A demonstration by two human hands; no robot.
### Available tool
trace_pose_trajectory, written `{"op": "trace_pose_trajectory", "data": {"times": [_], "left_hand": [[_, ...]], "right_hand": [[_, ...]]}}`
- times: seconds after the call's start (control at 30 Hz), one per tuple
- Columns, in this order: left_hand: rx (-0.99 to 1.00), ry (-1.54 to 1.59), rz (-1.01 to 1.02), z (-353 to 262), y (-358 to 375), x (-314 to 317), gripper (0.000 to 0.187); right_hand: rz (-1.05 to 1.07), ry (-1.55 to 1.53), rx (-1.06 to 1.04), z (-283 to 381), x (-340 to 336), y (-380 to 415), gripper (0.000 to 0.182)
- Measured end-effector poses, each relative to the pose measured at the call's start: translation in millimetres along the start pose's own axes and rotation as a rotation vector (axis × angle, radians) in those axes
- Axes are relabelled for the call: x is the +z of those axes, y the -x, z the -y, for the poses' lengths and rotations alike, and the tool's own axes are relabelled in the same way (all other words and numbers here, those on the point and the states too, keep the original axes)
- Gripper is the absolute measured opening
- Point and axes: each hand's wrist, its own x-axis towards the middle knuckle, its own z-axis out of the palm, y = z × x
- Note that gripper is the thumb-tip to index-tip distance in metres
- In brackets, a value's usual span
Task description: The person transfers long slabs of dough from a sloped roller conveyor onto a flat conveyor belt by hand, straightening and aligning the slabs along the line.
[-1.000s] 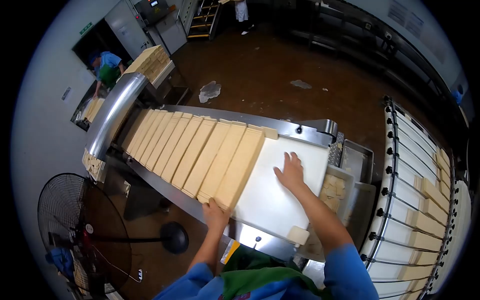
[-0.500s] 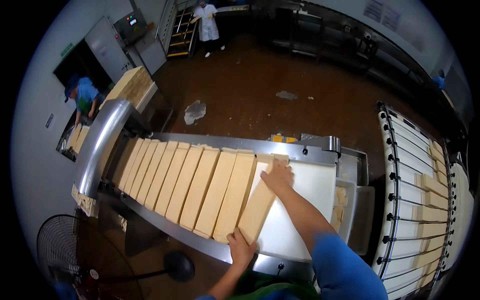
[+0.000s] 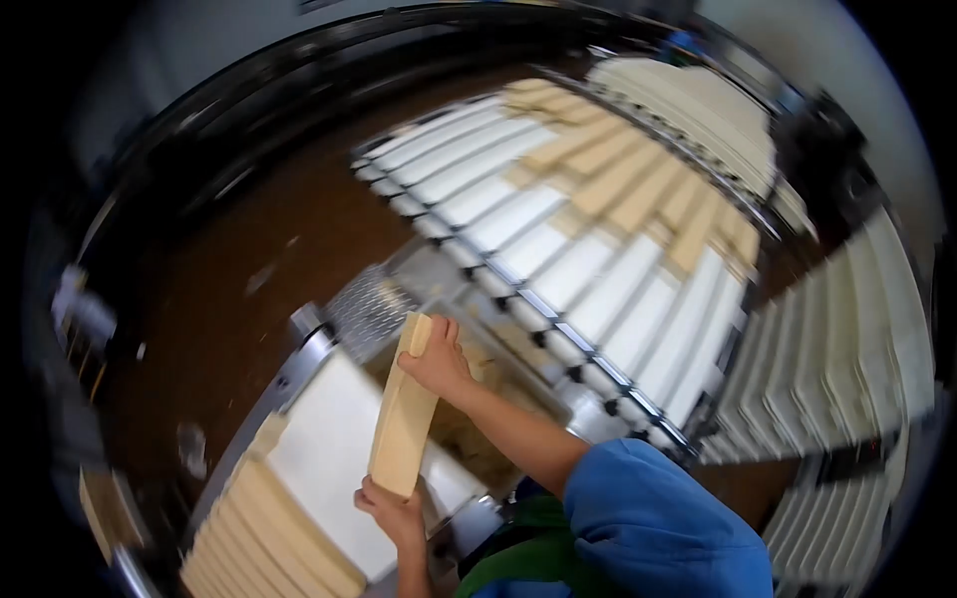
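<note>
A long, pale beige slab [image 3: 403, 434], which looks like a stack of thin layered sheets, is held tilted above the end of the white conveyor belt [image 3: 329, 439]. My left hand [image 3: 396, 510] grips its lower end. At its upper end, my right hand [image 3: 437, 359] is wrapped around the side, with the fingertips partly hidden. More beige slabs [image 3: 274, 518] lie side by side on the belt at the lower left.
A wide rack [image 3: 588, 299] of white lanes with metal bars stands to the right, several beige slabs [image 3: 638, 184] lying along its far part. Below the belt end sits a bin [image 3: 488, 399] with beige scraps. Pale ribbed panels [image 3: 827, 339] are at the far right.
The view has swung right towards the rack. Both hands have lifted the slab off the belt and carried it to the belt's end, away from the row.
</note>
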Motion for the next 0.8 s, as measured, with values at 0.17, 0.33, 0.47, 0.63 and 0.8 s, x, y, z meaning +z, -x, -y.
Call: {"op": "trace_pose_trajectory", "data": {"times": [0.17,0.33,0.47,0.63,0.8], "left_hand": [[0.468,0.038,0.244,-121,15,66,0.075],[0.88,0.124,0.65,-232,66,138,0.072],[0.883,0.196,1.066,-273,96,200,0.063],[0.835,0.242,1.168,-299,119,279,0.055],[0.87,0.253,1.106,-349,131,333,0.05]], "right_hand": [[-0.456,-0.28,-0.018,-113,-201,4,0.075],[-0.619,-0.12,0.334,-245,-366,1,0.072],[-0.43,0.329,0.376,-344,-432,-24,0.068],[-0.352,0.716,0.372,-370,-497,-88,0.058],[-0.443,0.687,0.492,-396,-552,-147,0.059]]}}
